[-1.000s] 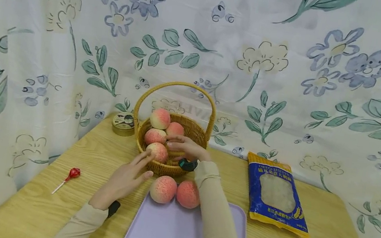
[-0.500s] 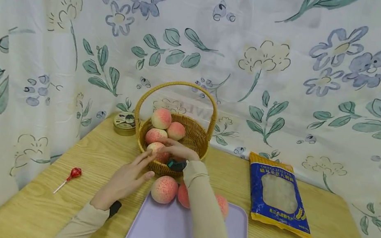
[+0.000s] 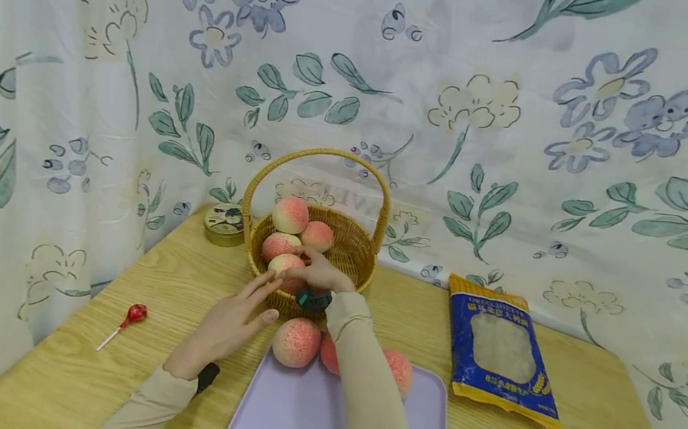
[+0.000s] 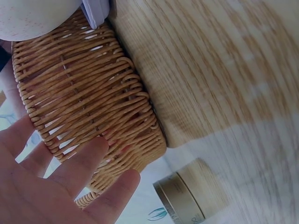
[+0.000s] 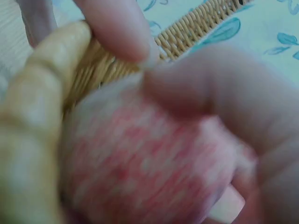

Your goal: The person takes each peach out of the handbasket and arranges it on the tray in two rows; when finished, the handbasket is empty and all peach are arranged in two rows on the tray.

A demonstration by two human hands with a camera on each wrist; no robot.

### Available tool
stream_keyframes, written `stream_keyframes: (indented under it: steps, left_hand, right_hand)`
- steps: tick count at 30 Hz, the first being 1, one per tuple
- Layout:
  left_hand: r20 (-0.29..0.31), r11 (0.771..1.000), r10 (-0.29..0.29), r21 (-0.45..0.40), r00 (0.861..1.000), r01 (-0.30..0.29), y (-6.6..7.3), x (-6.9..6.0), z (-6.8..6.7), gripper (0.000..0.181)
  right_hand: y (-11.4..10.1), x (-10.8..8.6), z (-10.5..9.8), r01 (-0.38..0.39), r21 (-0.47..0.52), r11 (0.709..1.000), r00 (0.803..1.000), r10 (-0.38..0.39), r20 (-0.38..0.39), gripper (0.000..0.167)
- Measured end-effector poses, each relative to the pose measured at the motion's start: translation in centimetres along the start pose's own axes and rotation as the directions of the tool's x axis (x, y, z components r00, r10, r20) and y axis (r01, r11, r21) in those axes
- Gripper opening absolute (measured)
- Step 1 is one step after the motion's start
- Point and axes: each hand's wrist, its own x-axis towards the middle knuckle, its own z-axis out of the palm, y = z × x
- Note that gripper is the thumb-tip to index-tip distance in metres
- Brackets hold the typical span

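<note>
A wicker basket (image 3: 349, 245) with a tall handle holds several pink-and-cream peaches (image 3: 290, 214). Inside its front part, the right hand (image 3: 320, 271) has its fingers curved around the front peach (image 3: 286, 263), which fills the right wrist view (image 5: 149, 154). The left hand (image 3: 225, 327) rests with spread fingers at the basket's front left rim; in the left wrist view its fingers lie against the woven side (image 4: 84, 93). More peaches (image 3: 296, 343) sit along the far edge of a lilac tray (image 3: 311, 419), one partly behind the right sleeve.
A round tin (image 3: 224, 224) stands left of the basket, near the curtain. A red lollipop (image 3: 134, 315) lies on the table at the left. On the right lies a blue and yellow pasta bag (image 3: 503, 352). Floral cloth hangs behind the table.
The right hand has moved left and closed in on the front peach. A third peach has come into view on the tray, right of the sleeve. The left hand has hardly moved.
</note>
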Motion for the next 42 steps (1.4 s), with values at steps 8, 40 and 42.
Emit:
stream_keyframes:
  steps: [8,40,42]
  left_hand:
    - [0.031,1.000,-0.027,0.015,0.999,0.027,0.1,0.1,0.1,0.056]
    - [0.021,1.000,-0.004,0.011,1.000,0.004,0.0,0.3,0.1,0.057]
    - [0.024,1.000,-0.006,0.013,1.000,0.006,0.0,0.3,0.0,0.057]
  right_hand:
    - [-0.3,-2.0,-2.1,0.005,0.097,0.995,0.999,-0.001,-0.044,0.062]
    - [7.5,-17.6,-10.9,0.020,0.359,0.933,0.997,0.008,-0.076,0.061]
    - [8.4,-18.7,-11.1,0.028,0.347,0.938,0.996,0.003,-0.089,0.063]
